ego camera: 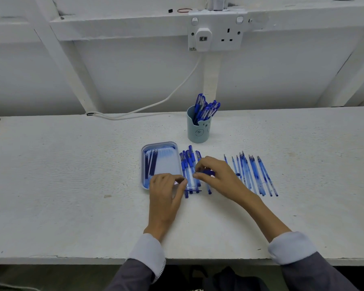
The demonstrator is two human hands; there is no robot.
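Cuffed sleeves [147,253] lead to mid-table, where the left hand [166,190] pinches the clear end of a pen [208,172] and the right hand [216,175] grips its blue end. Assembly looks about half done. Finished pens [204,108] crowd the matte cup [198,131] at the far edge, slim ink-smeared refills [254,175] wait rightward, and a few lie in the glossy tray [144,164].

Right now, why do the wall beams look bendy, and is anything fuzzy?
In the head view the wide lens bows the wall beams; light is soft, with barely any shadows; the left hand, right hand and the pen they pinch look slightly smeared.
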